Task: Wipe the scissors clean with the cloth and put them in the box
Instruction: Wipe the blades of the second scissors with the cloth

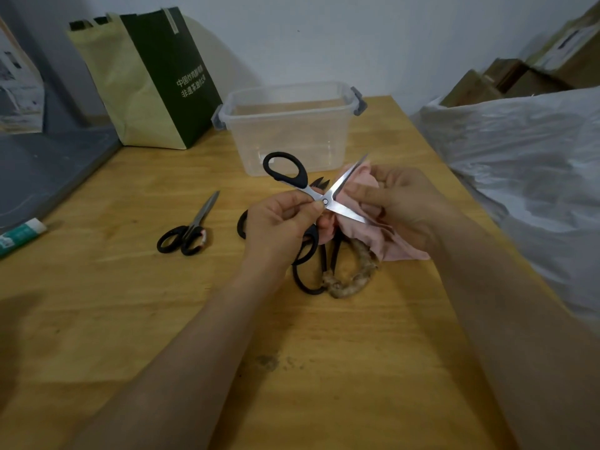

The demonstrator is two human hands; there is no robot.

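The left hand [279, 222] pinched the black-handled scissors [325, 201] right at the pivot, thumb and forefinger closed on the joint. That hold kept both blades spread apart and steady, with each edge exposed for wiping. The scissors were held in the air just in front of the clear plastic box [292, 141], one handle loop lifted toward it. The right hand [406, 206] gripped the pink cloth [402, 246], its fingers curled around a fold laid against the lower blade, so fabric rather than skin met the steel. I judged this to be mid-wipe, with the upper blade showing bare.

The box stood lidless with its grey latches flipped out, ready to take a finished pair; nothing could be seen inside. A smaller closed pair of scissors [191, 230] lay in front of the box and off to its left. Beneath the hands, in front of the box, a large black-handled pair [302, 277] and a pair with wrapped handles [360, 274] lay overlapping on the wooden table [324, 368], probably awaiting their turn. A green paper bag [156, 82] stood left of the box.
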